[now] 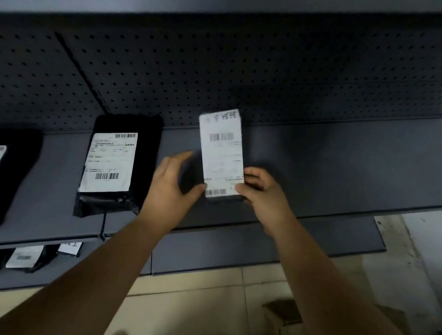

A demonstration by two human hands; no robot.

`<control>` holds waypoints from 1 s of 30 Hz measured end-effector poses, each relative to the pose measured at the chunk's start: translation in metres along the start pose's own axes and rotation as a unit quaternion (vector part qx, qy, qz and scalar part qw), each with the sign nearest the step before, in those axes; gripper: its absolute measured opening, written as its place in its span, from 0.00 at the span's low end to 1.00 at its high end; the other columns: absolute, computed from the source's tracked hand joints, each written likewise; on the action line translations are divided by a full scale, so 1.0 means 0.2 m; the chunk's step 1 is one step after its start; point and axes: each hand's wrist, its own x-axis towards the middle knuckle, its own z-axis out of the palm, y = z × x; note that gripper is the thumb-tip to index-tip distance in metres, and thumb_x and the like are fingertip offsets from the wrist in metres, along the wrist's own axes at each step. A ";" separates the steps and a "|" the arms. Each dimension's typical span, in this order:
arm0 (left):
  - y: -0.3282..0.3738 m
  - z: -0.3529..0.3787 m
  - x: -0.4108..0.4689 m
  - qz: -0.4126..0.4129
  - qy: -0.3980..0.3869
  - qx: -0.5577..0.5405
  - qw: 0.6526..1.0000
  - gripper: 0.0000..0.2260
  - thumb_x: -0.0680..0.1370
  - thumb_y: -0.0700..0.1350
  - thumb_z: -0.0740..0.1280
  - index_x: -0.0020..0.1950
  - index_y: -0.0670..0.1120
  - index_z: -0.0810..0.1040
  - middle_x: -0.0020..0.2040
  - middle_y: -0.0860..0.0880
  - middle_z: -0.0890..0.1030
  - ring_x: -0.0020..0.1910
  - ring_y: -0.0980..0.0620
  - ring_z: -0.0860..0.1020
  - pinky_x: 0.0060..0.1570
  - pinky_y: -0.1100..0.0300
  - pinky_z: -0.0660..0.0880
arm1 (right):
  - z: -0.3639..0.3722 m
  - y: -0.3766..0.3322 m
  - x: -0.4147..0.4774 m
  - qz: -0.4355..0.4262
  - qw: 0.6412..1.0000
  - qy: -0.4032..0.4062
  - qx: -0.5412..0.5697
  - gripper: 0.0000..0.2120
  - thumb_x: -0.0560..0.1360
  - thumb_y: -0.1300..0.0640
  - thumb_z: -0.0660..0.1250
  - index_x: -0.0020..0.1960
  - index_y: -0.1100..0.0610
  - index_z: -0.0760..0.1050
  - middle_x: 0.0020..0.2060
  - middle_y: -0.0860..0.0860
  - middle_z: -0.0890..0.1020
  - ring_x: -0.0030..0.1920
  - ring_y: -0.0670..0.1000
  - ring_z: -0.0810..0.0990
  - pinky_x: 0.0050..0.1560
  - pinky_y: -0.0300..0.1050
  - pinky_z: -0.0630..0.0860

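Left hand [171, 188] and right hand [262, 198] each grip the parcel [221, 153] at its lower end, above the shelf [342, 161].

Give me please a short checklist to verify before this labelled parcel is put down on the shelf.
1. Right hand has a hold on the labelled parcel: ok, thumb and fingers pinch its near right corner.
2. Left hand has a hold too: cannot tell. The thumb is at the near left corner, but blur hides the finger contact.
3. Label faces up: ok, the barcodes show.
4. Free place on the grey shelf: ok, it is bare to the right of the black mailer bag.
5. Parcel already rests on the shelf: cannot tell, the picture is blurred.
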 end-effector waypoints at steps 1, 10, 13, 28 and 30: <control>0.00 -0.04 0.02 0.037 0.009 0.043 0.998 0.28 0.72 0.43 0.75 0.69 0.49 0.70 0.64 0.49 0.71 0.64 0.51 0.70 0.65 0.56 0.68 | -0.04 -0.02 -0.01 0.000 1.000 -0.006 -0.026 0.16 0.76 0.65 0.69 0.61 0.53 0.76 0.53 0.48 0.82 0.45 0.42 0.79 0.37 0.29 0.74; 0.10 -0.22 0.10 0.178 -0.172 0.212 0.946 0.16 0.75 0.47 0.67 0.60 0.44 0.81 0.58 0.45 0.81 0.59 0.42 0.76 0.62 0.49 0.72 | -0.15 -0.24 -0.14 -0.044 0.963 -0.097 -0.247 0.16 0.78 0.65 0.65 0.62 0.52 0.80 0.55 0.45 0.82 0.54 0.41 0.78 0.45 0.21 0.68; 0.11 -0.29 0.09 0.118 -0.211 0.164 0.957 0.13 0.75 0.41 0.71 0.59 0.47 0.80 0.57 0.50 0.79 0.57 0.51 0.76 0.60 0.60 0.70 | -0.10 -0.29 -0.18 -0.067 0.961 -0.087 -0.255 0.16 0.78 0.63 0.66 0.63 0.50 0.79 0.58 0.45 0.80 0.59 0.43 0.77 0.53 0.26 0.69; 0.11 -0.55 -0.17 -0.199 -0.040 -0.294 0.934 0.08 0.75 0.34 0.70 0.50 0.45 0.78 0.45 0.50 0.81 0.47 0.49 0.82 0.47 0.59 0.81 | 0.45 -0.16 -0.43 0.016 0.994 -0.062 0.086 0.05 0.80 0.54 0.66 0.52 0.50 0.81 0.51 0.49 0.86 0.56 0.52 0.83 0.58 0.49 0.80; 0.08 -0.60 -0.16 -0.180 -0.050 -0.270 0.944 0.07 0.76 0.38 0.71 0.52 0.47 0.79 0.47 0.52 0.82 0.48 0.54 0.82 0.45 0.68 0.78 | 0.48 -0.16 -0.45 0.020 0.993 -0.051 0.101 0.06 0.80 0.55 0.66 0.54 0.51 0.81 0.51 0.50 0.86 0.56 0.52 0.83 0.57 0.48 0.80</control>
